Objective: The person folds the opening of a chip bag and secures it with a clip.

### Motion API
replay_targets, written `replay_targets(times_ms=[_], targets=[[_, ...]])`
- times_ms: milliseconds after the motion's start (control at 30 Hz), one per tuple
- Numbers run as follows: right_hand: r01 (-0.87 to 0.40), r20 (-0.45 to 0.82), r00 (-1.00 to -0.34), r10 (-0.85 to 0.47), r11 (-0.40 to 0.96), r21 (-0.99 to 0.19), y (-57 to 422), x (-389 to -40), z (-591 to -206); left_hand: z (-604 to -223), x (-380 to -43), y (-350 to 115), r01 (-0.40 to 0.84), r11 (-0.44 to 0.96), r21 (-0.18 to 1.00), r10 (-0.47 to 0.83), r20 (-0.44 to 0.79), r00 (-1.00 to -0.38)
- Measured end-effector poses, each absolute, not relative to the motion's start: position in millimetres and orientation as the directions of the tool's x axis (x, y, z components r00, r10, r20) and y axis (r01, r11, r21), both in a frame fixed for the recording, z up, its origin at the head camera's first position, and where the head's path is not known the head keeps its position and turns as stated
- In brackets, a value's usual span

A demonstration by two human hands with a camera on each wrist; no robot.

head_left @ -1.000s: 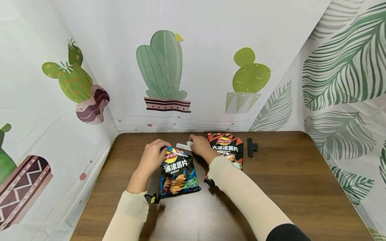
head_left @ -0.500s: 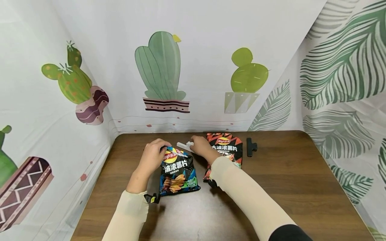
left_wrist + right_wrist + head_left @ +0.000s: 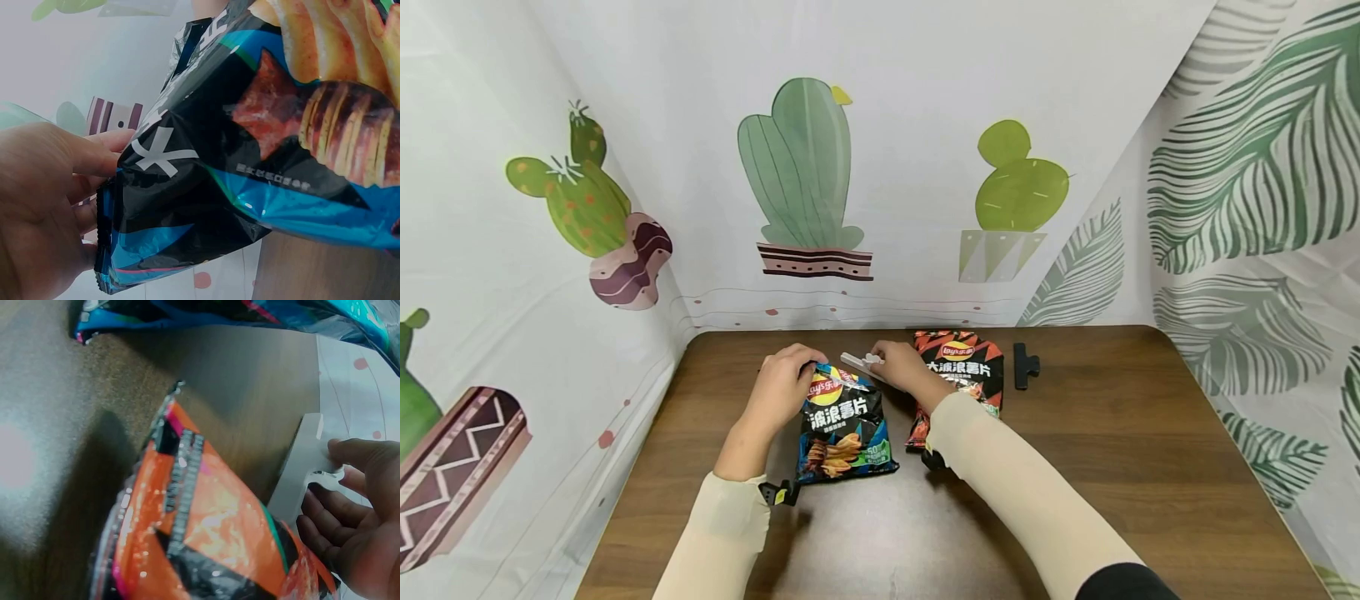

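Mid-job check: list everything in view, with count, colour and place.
Blue-and-black chip bag: one, table's left half
Red-and-black chip bag: one, right of it
White clip: one, between the bags' tops
Black clip: one, right of the red bag
Table: one, brown, beneath
Printed backdrop: white with cacti and leaves, behind; panel count unclear
Wrist devices: two, black, at the wrists
Sleeves: two, cream, on forearms
Left hand: one, gripping blue bag's top-left corner
Right hand: one, pinching white clip

Bright head view, tabletop [image 3: 865,533] glare, soft shadows
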State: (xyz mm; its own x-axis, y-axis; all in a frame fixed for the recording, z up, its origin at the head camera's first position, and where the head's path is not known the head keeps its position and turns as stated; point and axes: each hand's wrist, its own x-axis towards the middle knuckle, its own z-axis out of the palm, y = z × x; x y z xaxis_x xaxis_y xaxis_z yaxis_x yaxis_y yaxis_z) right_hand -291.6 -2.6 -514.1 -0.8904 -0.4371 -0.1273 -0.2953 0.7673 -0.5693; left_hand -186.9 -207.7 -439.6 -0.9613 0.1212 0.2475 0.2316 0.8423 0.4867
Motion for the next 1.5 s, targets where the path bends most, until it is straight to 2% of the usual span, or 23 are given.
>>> replay_targets(times_ms=[400, 900, 1500], targets=[[-0.334, -0.061, -0.879, -0.474, 0.701, -0.630, 3, -285, -511, -440, -187, -207, 0.228, 0.851, 0.473, 0.123, 0.243, -0.962], [-0.324, -0.019, -0.885, -0.464, 0.646, -0.692, 6, -272, -499, -441, -188, -206, 0.228, 0.847, 0.480, 0.118, 0.249, -0.961], [-0.308, 0.033, -0.866, -0.499, 0.482, -0.820, 11, -252, -493, -440, -186, -207, 0.239, 0.838, 0.490, 0.116, 0.267, -0.957]])
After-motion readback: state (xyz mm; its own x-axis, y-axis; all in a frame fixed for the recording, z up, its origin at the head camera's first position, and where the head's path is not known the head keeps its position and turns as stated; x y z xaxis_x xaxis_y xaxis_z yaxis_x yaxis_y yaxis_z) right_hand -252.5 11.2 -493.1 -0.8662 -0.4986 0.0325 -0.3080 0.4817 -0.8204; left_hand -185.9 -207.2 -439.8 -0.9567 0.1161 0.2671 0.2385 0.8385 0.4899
